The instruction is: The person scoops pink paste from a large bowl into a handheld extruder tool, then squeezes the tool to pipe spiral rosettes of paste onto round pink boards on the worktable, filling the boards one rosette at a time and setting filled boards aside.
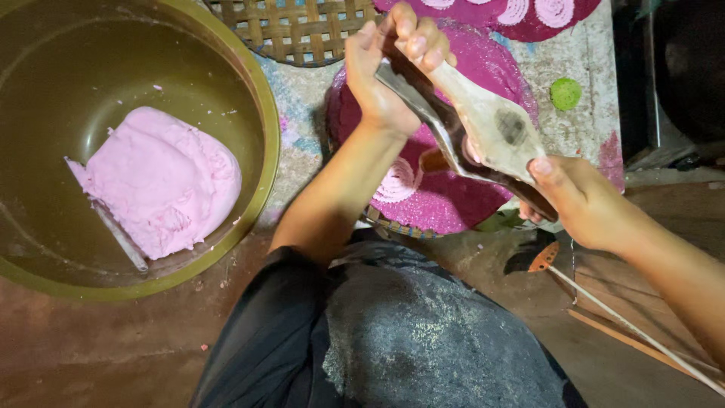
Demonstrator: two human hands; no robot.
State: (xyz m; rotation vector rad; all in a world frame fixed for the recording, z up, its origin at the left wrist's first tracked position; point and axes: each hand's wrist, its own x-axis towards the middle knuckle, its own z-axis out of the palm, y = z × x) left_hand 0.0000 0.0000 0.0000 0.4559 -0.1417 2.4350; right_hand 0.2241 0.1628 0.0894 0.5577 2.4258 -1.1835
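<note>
My left hand [389, 68] grips the far ends of a two-handled wooden press [483, 132], and my right hand [578, 200] holds its near end. The press hangs above a round magenta mat [445, 204]. A pale pink spiral of pressed dough [398, 181] lies on that mat, just below the press. A large lump of pink dough [162, 181] sits in an olive-green basin [264, 174] to the left, with a flat metal blade [121, 238] resting against it.
A woven bamboo tray [294, 30] lies at the top. Another magenta mat [521, 15] with pink spirals sits at the top right. A small green ball [566, 93] rests on the cloth. A thin stick [634, 332] with an orange tip lies at lower right. My dark-clothed lap [393, 332] fills the bottom.
</note>
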